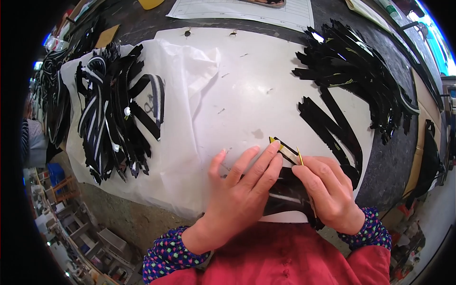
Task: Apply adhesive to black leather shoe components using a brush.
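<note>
My left hand (244, 190) lies with its fingers stretched out and spread, pressing near the end of a black strip (284, 202) close to the table's front edge. At the index fingertip, the strip's end shows a small yellow edge and a pale patch. A slim yellow stick-like tool (300, 156) is pinched in my right hand (330, 192), its pointed tip up beside that end. The tool's lower part runs down under the right palm. My hands cover much of the strip.
A white board (251, 95) carries the work, with a translucent sheet (180, 152) at left. Bundled black strips (109, 114) with grey-white lines lie on that sheet. Another black bundle (365, 71) sits at far right, above loose strips (327, 128). A printed paper (242, 14) lies at the back.
</note>
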The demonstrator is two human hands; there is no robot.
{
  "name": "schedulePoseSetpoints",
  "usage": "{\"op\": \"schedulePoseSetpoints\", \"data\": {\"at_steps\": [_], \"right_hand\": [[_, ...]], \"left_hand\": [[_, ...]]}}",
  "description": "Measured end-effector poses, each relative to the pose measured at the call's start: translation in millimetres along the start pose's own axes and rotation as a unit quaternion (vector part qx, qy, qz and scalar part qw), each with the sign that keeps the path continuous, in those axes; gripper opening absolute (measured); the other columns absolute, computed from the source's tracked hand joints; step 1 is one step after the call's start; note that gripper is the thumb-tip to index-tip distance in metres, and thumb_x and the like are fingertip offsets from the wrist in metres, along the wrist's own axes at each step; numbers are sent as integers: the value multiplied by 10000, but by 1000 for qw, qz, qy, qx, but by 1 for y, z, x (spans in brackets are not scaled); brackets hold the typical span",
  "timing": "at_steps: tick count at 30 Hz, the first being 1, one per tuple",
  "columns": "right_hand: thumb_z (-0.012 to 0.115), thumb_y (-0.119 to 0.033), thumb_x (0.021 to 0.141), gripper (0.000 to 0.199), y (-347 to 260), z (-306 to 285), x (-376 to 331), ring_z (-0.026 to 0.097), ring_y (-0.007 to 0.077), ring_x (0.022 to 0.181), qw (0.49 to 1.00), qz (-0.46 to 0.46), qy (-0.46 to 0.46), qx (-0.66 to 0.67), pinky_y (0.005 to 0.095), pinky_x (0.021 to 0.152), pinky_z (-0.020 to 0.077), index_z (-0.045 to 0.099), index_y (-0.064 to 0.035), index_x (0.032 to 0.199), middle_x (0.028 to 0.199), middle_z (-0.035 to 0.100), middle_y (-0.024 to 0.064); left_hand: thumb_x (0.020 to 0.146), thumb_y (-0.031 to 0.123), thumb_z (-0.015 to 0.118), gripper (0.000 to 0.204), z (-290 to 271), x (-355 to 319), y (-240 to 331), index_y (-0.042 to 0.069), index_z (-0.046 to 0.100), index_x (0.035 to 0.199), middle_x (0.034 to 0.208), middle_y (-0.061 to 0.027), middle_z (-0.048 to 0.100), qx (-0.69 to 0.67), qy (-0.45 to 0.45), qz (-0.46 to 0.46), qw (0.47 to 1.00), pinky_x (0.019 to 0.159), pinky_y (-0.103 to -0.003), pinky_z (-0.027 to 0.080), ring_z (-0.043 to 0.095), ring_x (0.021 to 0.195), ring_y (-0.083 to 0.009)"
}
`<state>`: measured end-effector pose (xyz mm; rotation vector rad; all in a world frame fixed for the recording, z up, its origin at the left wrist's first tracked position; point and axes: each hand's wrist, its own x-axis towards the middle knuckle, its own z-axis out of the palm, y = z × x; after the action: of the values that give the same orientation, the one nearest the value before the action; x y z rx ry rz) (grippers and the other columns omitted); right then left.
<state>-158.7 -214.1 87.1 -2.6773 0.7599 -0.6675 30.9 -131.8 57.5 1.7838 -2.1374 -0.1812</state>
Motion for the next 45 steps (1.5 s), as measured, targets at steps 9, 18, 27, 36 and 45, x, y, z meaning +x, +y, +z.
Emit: {"op": "schedulePoseSetpoints", "data": {"at_steps": [9, 18, 27, 36, 45], "right_hand": [[684, 12, 719, 348, 7, 1, -10, 675, 320, 880, 999, 19, 1, 30, 357, 708, 589, 658, 70, 1061, 1046, 656, 202], [691, 3, 694, 324, 8, 6, -14, 683, 288, 860, 1000, 7, 22, 17, 335, 667, 589, 679, 62, 1012, 1032, 676, 183], [687, 11, 695, 331, 10, 6, -15, 687, 285, 856, 1000, 5, 21, 19, 334, 674, 591, 681, 60, 1022, 1029, 680, 190], [696, 2, 697, 328, 10, 6, -15, 685, 284, 851, 1000, 8, 20, 23, 335, 669, 588, 682, 62, 1019, 1024, 680, 189], [691, -3, 695, 326, 9, 7, -15, 678, 284, 849, 999, 13, 24, 25, 338, 674, 585, 677, 65, 1013, 1021, 676, 185]], "left_hand": [[881, 55, 562, 513, -2, 2, 0, 170, 588, 1381, 1469, 42, 546, 14, -7, 7, 1000, 1152, -448, 225, 484, 1298, -164], [897, 125, 554, 516, 2, -2, -1, 194, 575, 1407, 1476, 57, 531, 36, -11, 12, 999, 1108, -487, 242, 463, 1293, -156], [887, 113, 565, 519, 1, -1, 0, 192, 599, 1398, 1478, 67, 529, 37, -12, 7, 999, 1097, -480, 253, 466, 1279, -148], [876, 103, 571, 530, 1, -1, 0, 187, 604, 1398, 1486, 70, 523, 26, -12, 7, 1000, 1099, -476, 244, 452, 1290, -149], [887, 59, 566, 552, -3, 1, 2, 205, 596, 1419, 1484, 72, 525, 28, -24, -1, 999, 1138, -412, 217, 449, 1311, -148]]}}
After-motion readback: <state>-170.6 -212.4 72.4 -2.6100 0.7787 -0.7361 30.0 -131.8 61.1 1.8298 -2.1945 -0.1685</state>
